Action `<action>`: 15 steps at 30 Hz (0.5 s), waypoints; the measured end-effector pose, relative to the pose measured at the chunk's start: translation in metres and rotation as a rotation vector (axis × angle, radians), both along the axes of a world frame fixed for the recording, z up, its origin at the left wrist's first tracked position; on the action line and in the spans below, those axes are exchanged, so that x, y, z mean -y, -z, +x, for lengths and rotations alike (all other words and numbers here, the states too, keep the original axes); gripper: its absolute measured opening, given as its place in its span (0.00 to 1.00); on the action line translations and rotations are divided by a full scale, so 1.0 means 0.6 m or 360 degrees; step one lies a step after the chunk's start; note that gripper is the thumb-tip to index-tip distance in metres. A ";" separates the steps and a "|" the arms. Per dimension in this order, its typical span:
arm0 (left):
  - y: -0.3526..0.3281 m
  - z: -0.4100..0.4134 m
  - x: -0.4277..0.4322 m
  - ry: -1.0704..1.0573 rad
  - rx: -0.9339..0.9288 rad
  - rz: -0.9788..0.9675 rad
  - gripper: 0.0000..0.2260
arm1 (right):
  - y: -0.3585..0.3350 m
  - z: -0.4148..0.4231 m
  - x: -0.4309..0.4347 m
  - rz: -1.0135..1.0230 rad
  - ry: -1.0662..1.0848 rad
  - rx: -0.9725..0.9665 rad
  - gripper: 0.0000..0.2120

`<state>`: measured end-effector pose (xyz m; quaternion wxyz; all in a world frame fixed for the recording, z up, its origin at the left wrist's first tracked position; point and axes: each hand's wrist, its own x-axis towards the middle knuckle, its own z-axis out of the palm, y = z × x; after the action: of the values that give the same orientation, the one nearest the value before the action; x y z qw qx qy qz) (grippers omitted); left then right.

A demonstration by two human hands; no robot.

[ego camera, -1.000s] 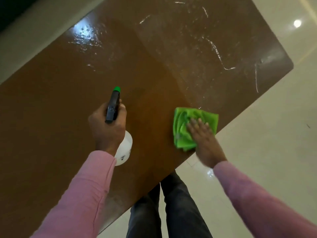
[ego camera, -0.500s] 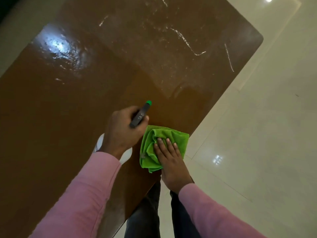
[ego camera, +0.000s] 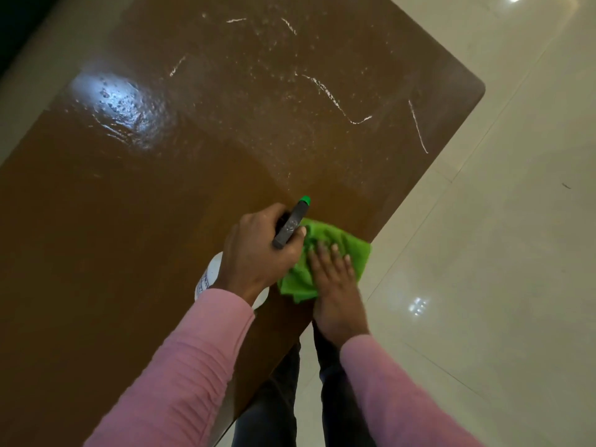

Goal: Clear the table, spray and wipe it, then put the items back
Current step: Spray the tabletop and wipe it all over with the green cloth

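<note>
Gripping the spray bottle (ego camera: 213, 279) around its neck, the left hand (ego camera: 258, 253) sits just left of the frame's centre, fingers curled shut under the dark trigger head, whose green nozzle tip points up and to the right. The bottle's white body shows only below and behind the wrist, with some printed marks too small to read, and it seems to be held just above the table (ego camera: 113, 237), though the angle does not settle whether its base touches. Right beside it, the right hand (ego camera: 335, 285) lies flat and spread, palm down, pressing on the green cloth (ego camera: 348, 250), fingers pointing toward the top of the frame. The cloth is bunched in loose folds at the near right edge of the brown tabletop, its left side tucked under the left hand's knuckles. Both arms wear pink sleeves (ego camera: 180, 375) that run down to the lower corners of the frame, and dark trousers (ego camera: 277, 398) show between them at the bottom centre. Higher up, the tabletop is wet: thin white streaks and scattered droplets (ego camera: 332, 98) cover the upper right part, and a bright glare sits at the upper left. A pale glossy tiled floor (ego camera: 500, 253) fills the right side of the frame.
</note>
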<state>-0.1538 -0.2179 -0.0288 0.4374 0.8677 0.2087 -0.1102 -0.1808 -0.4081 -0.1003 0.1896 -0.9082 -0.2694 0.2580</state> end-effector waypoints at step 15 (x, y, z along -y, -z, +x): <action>0.007 0.011 -0.004 -0.0363 0.0190 0.0047 0.05 | -0.013 0.037 -0.007 -0.0042 -0.0079 0.0054 0.41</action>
<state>-0.1473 -0.2157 -0.0333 0.4460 0.8497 0.2810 -0.0048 -0.1588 -0.4039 -0.0927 0.1665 -0.9079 -0.2917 0.2507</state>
